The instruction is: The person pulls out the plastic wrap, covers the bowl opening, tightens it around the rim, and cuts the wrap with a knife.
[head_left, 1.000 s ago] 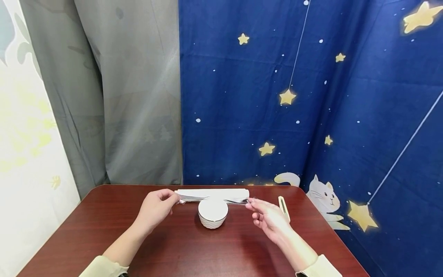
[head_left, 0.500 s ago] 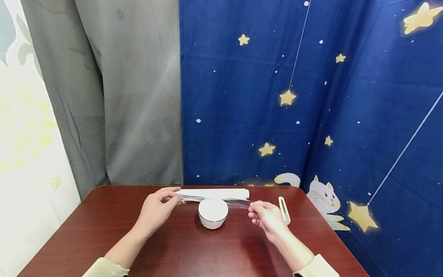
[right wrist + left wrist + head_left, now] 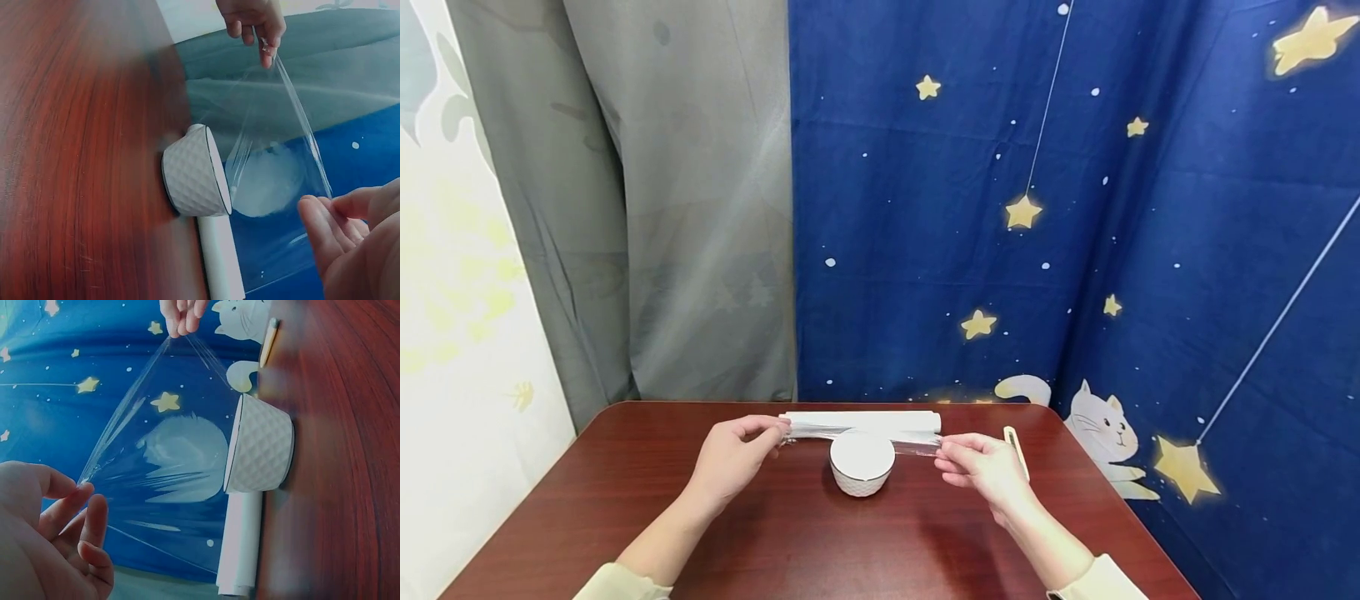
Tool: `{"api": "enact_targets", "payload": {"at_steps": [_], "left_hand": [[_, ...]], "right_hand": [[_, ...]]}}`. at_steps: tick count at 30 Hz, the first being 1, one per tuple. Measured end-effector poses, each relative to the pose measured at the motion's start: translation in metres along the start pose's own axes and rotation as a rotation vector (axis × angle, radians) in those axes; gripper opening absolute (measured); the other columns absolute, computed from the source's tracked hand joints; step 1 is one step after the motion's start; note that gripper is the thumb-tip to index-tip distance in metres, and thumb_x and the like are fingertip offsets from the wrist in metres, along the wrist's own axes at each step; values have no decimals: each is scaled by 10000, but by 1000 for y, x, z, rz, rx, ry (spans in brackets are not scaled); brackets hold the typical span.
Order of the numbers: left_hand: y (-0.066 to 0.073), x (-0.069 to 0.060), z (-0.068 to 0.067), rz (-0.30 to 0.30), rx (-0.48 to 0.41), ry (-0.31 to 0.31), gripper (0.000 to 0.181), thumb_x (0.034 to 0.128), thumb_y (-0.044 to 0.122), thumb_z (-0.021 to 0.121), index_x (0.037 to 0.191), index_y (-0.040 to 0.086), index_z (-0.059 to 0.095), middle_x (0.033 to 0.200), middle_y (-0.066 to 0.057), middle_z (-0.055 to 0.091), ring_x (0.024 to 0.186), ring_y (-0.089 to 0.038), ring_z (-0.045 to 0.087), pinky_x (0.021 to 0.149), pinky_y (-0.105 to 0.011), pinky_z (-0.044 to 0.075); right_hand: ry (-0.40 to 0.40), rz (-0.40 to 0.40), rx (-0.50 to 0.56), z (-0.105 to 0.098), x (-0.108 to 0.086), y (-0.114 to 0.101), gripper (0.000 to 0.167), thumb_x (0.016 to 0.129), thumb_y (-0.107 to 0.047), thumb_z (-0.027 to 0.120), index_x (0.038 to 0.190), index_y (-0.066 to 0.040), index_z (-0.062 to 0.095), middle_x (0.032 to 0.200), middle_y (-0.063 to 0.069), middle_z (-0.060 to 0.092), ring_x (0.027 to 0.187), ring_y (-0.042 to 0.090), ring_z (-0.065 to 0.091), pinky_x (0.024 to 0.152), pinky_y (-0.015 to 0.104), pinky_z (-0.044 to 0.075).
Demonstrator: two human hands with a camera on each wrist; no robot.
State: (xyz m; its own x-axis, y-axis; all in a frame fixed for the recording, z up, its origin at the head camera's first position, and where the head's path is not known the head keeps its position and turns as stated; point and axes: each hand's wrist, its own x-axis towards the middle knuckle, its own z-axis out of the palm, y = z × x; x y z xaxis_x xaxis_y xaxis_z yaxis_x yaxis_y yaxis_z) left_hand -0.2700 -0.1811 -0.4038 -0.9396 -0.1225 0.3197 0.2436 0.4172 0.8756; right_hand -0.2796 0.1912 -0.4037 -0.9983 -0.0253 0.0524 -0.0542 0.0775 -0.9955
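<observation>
Toward far left corner of desk (image 3: 820,550), left hand (image 3: 733,458): pinching transparent film (image 3: 150,475) with thumb and fingers. Stretched rightward before white roll (image 3: 861,421) along far edge; could split under uneven pull. In front of roll, upright bowl (image 3: 862,467): could tip if snagged by film, contact not determinable. Toward far right corner, right hand (image 3: 983,471): pinching likewise; could lose film from slight hold. Rightmost: slim tool (image 3: 1017,450).
</observation>
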Motion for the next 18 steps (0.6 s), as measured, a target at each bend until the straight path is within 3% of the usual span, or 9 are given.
{"api": "enact_targets", "payload": {"at_steps": [4, 8, 14, 18], "left_hand": [[-2, -3, -2, -17, -4, -17, 139, 988, 171, 772, 1060, 104, 870, 934, -15, 843, 805, -86, 729, 753, -214, 529], [-6, -6, -3, -51, 10, -36, 147, 1004, 229, 774, 984, 120, 870, 841, -25, 824, 807, -95, 692, 734, -247, 486], [-17, -6, 4, -101, 34, -18, 341, 1002, 356, 801, 782, 96, 779, 768, -8, 817, 742, -73, 577, 675, -279, 421], [-24, -5, 11, -111, -21, -21, 336, 948, 248, 860, 787, 61, 631, 724, -46, 780, 665, -79, 620, 612, -271, 418]], "right_hand": [[-101, 7, -81, -5, -5, 1, 442, 1030, -67, 709, 1398, 167, 635, 1095, 232, 823, 952, 267, 841, 796, 372, 677], [-172, 1, -173, -6, -8, 5, 380, 1021, -103, 727, 1287, 168, 704, 1072, 244, 825, 954, 307, 841, 782, 414, 682], [-143, 8, -294, 1, -8, 14, 309, 999, -224, 801, 1038, 83, 797, 887, 146, 832, 789, 237, 831, 680, 390, 677], [-118, -21, -386, 6, -6, 21, 302, 978, -266, 829, 886, 19, 794, 749, 100, 779, 625, 149, 756, 586, 329, 646]]}}
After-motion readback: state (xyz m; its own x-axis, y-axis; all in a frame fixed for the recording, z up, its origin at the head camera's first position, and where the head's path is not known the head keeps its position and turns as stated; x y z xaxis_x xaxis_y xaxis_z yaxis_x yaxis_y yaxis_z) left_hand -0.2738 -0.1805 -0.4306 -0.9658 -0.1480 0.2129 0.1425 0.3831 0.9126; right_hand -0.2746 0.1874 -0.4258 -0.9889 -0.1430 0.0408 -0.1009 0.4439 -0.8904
